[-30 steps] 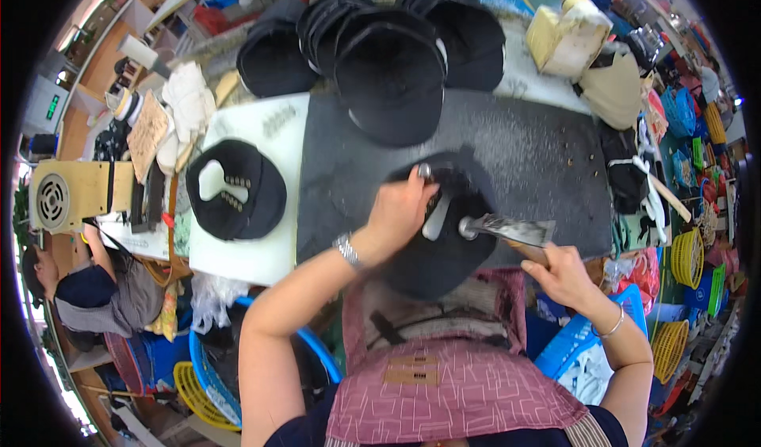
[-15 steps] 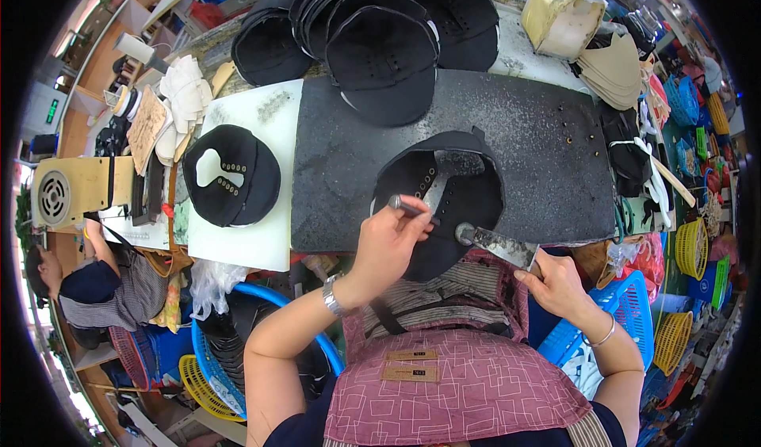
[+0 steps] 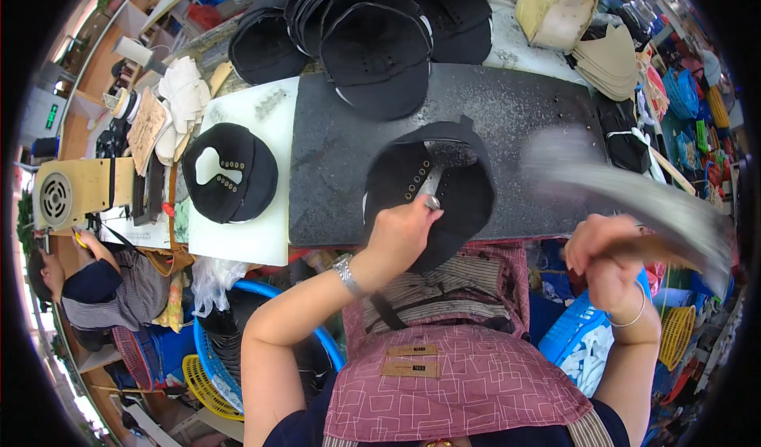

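Observation:
On the dark work mat (image 3: 333, 170) lies a black cap (image 3: 472, 209), its inside facing up. A row of brass eyelets (image 3: 417, 179) runs down one side of its back opening, with a row of small holes opposite. My left hand (image 3: 400, 234) is closed round a short metal punch (image 3: 432, 202), standing within the cap by the holes. My right hand (image 3: 601, 261) grips a hammer (image 3: 650, 181), raised to the right of the cap and smeared by motion. To the left rests another black cap (image 3: 238, 181) with two rows of eyelets, on a white board (image 3: 273, 122).
Stacked black caps (image 3: 376, 59) stand at the mat's far edge. Beige visor pieces (image 3: 606, 63) and a yellowed block (image 3: 555, 11) sit back right. Blue baskets (image 3: 575, 328) flank my lap below the table. Another person (image 3: 127, 288) is at far left.
The hammer has swung up and right, away from the cap. My left hand has moved slightly right and down with the punch, which now stands more upright.

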The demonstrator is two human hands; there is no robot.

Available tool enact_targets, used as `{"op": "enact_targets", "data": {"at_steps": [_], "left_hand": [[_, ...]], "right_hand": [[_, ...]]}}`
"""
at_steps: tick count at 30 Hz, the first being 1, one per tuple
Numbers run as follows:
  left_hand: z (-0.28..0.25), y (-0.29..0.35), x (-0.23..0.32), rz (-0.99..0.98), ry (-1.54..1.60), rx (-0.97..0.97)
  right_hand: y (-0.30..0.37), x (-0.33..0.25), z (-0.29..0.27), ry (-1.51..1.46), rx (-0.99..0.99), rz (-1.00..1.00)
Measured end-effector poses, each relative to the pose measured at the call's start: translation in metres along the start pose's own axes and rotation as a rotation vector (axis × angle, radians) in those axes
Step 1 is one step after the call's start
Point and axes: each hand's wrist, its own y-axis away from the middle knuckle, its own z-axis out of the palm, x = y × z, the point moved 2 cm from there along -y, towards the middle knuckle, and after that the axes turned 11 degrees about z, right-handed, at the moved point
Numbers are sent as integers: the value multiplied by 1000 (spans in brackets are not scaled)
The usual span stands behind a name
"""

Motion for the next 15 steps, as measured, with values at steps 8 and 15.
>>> {"op": "enact_targets", "data": {"at_steps": [8, 15], "left_hand": [[0, -12, -9, -398, 285, 23], [0, -18, -6, -166, 114, -19]], "right_hand": [[-7, 53, 3, 611, 3, 505], [-18, -7, -8, 267, 54, 67]]}}
